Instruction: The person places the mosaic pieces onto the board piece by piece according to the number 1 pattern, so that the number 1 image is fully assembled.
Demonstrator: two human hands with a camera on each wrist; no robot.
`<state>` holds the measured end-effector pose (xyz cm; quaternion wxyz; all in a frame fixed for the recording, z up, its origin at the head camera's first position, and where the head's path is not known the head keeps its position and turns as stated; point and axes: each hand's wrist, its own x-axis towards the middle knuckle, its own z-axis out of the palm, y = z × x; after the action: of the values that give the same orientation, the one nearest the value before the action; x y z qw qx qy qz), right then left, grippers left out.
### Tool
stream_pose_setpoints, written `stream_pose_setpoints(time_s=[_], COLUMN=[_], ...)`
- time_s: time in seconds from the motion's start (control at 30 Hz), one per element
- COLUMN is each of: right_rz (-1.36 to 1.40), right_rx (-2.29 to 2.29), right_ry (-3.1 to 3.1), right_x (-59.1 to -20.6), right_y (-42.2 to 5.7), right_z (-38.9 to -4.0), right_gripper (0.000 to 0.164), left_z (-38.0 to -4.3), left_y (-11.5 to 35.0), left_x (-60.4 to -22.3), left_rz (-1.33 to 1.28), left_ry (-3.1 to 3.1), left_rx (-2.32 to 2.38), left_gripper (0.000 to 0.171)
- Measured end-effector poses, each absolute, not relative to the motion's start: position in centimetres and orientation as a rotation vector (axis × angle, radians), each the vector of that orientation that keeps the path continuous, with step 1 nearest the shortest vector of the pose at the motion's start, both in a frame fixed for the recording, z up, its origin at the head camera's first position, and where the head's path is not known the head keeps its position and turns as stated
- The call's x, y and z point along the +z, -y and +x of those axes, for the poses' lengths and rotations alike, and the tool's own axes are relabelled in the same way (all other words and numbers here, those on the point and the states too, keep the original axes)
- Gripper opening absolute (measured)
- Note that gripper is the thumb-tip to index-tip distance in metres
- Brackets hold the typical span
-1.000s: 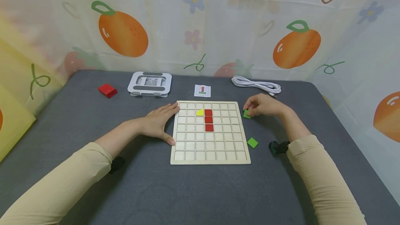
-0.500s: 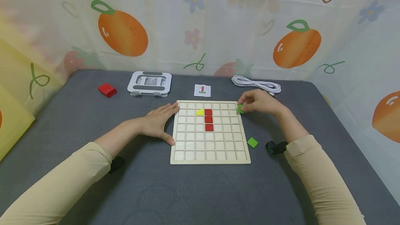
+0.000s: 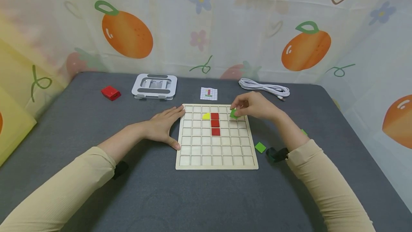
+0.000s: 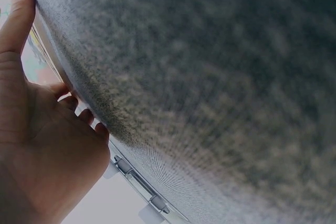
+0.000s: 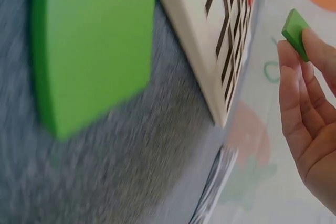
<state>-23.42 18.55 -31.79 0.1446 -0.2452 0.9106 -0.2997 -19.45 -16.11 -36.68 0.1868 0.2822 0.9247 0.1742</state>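
The right hand [image 3: 254, 105] pinches just part of a green tile [image 5: 295, 29], so it could slip. The left hand [image 3: 161, 126], spread wide, could push the wooden grid board [image 3: 217, 150] crooked.

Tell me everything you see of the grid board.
The grid board is pale, looks wooden and lies flat on the grey table. Dark lines split it into seven rows of seven cells. Three red tiles sit in its middle column, a yellow piece left of the farthest. The left hand touches the board's left edge; the right hand holds a green tile above it.
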Motion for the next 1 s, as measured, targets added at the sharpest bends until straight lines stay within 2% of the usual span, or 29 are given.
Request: stream_pose_setpoints(time_s=[0.67, 1.0], right_rz=[-0.881, -0.949], right_rx=[-0.943, -0.819], right_ry=[-2.420, -2.403], right_x=[-31.6, -32.5], right_y=[-13.2, -11.0], right_z=[-21.4, -20.9], right_gripper=[0.013, 0.013], left_z=[-19.5, -19.6], left_y=[16.1, 16.1], left_x=[-36.8, -36.9], left_rz=[0.781, 0.790], left_ry=[-2.602, -2.611], left_rx=[0.488, 0.483], left_gripper=[0.128, 0.127])
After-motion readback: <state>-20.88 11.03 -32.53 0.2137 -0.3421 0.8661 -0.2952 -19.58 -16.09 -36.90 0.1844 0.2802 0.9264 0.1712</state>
